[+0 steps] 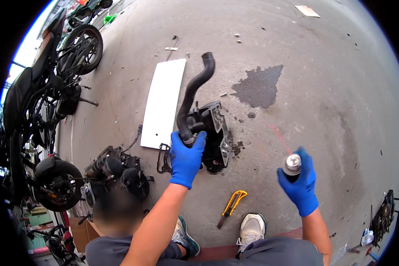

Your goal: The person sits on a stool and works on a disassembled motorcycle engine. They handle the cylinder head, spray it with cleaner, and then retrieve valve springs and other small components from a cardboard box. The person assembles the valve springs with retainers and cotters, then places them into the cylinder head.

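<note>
My left hand (187, 158), in a blue glove, is closed round the lower end of a curved black rubber hose (193, 91). That end sits against a dark, greasy engine part (213, 133) on the ground, and the glove covers the joint between them. A flat black gasket (164, 160) lies just left of this hand. Off to the right, my right hand (302, 184), also gloved in blue, grips a spray can (292, 165) with a silver top. A thin red straw points from the can up and left toward the engine part.
A yellow utility knife (232, 207) lies near my shoes. Beyond the hose is a long white panel (163, 104). Motorcycles (35, 88) and another engine unit (124, 170) stand at left. A dark wet patch (259, 86) marks the concrete; metal parts (382, 217) lie far right.
</note>
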{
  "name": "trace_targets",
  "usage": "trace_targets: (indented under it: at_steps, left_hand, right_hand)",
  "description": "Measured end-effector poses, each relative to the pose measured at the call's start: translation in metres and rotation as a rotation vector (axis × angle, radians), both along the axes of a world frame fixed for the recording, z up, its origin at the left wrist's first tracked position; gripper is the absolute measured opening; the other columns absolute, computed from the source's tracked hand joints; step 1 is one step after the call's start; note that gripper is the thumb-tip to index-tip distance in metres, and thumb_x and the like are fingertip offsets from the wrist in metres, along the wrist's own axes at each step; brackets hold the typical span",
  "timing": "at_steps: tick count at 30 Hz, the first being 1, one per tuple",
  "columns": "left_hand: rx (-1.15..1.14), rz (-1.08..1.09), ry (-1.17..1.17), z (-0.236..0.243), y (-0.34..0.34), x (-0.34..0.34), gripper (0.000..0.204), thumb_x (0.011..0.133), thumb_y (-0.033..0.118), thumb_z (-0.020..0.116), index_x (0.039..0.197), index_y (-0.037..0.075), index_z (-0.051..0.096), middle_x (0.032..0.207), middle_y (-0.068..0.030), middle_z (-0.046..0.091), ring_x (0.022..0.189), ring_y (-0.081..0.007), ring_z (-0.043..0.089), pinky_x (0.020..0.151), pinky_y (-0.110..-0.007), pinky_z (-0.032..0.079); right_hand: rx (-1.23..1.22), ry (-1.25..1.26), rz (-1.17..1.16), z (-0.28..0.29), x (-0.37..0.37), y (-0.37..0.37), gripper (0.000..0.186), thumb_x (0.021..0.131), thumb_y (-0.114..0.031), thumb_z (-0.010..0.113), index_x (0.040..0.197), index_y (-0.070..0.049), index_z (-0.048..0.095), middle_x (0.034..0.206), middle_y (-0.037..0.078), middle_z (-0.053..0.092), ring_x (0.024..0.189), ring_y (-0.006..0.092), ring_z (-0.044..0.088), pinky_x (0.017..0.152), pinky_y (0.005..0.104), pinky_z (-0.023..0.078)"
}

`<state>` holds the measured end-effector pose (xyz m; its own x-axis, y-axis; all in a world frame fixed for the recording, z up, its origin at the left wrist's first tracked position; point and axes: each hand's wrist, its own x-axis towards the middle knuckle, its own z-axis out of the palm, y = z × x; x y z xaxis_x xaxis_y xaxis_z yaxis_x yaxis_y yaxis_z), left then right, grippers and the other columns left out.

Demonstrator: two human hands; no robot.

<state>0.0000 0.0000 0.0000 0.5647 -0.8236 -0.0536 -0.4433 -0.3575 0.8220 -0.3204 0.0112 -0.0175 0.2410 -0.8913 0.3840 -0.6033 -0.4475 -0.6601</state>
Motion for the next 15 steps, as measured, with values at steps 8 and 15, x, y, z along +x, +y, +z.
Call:
trace_targets:
  at_steps: [8, 15]
  left_hand:
    - [-0.031, 0.002, -0.119, -0.001, 0.0, -0.003, 0.046, 0.081, 0.033, 0.079, 0.098, 0.002, 0.05, 0.081, -0.0116, 0.063, 0.073, -0.0231, 0.061, 0.068, -0.037, 0.05]
    - [-0.097, 0.02, -0.134, -0.003, 0.007, -0.019, 0.049, 0.078, 0.032, 0.081, 0.102, 0.0, 0.051, 0.086, -0.0157, 0.065, 0.076, -0.0288, 0.065, 0.067, -0.041, 0.05]
  right_hand:
    - [-0.124, -0.234, -0.724, -0.033, -0.085, -0.063, 0.073, 0.086, -0.012, 0.076, 0.145, 0.002, 0.036, 0.143, 0.017, 0.045, 0.124, 0.0228, 0.051, 0.105, 0.0336, 0.044]
    - [-0.026, -0.234, -0.781, -0.079, -0.116, -0.048, 0.075, 0.084, -0.018, 0.079, 0.143, 0.002, 0.037, 0.136, 0.015, 0.049, 0.124, 0.0228, 0.05, 0.108, 0.0363, 0.039]
